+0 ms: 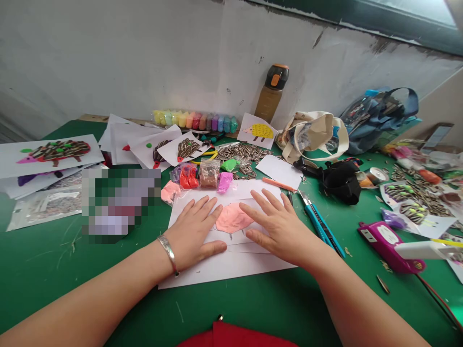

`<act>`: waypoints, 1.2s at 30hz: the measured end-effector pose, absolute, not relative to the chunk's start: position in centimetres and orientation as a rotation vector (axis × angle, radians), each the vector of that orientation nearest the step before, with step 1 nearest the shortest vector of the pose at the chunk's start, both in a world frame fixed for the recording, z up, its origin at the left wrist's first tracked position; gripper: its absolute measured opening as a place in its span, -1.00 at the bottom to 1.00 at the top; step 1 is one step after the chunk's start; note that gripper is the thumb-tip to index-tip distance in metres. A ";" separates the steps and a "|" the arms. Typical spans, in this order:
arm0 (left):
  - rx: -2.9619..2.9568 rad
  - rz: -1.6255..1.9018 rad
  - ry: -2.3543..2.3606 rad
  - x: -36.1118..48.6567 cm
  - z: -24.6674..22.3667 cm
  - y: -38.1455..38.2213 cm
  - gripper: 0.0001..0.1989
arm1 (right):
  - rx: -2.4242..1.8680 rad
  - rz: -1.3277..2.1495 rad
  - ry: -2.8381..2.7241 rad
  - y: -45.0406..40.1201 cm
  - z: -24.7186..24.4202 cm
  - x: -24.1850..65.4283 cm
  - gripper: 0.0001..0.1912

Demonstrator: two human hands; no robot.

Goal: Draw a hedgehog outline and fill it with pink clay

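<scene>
A flattened patch of pink modelling clay (233, 218) sits on white paper (231, 265), with short pencil lines showing below it. To its left my left hand (197, 231) rests on the sheet, fingers spread, a silver bangle at the wrist. My right hand (275, 224) lies at the clay's right side, its fingers apart and the index fingertip at the edge of the clay. Neither hand holds anything. Just behind the sheet are packets of red clay (188, 175), brown clay (209, 174) and purple clay (225, 182), plus a pink lump (170, 192).
Blue utility knives (321, 226) lie right of the paper. Sunflower seeds (246, 156) are heaped behind, near a bottle (273, 91) and a cloth bag (311, 137). A magenta glue gun or similar device (390, 246) stands far right. Seed-covered hedgehog pictures (58, 154) lie left.
</scene>
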State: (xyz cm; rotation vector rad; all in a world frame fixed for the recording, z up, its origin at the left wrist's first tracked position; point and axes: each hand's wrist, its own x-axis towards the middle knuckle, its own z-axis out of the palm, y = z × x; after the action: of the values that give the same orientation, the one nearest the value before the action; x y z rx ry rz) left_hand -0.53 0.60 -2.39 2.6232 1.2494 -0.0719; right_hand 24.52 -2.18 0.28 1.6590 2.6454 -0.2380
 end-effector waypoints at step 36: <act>2.611 -0.107 1.243 -0.5 -2.2 0.5 -0.17 | 1.549 -0.240 2.687 -2.8 1.2 24.0 -0.61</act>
State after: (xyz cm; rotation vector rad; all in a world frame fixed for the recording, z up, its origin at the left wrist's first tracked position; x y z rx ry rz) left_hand -0.48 0.55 -2.21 2.6109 1.2434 -0.1074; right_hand 24.00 -2.76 1.18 1.5493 2.6870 -0.2396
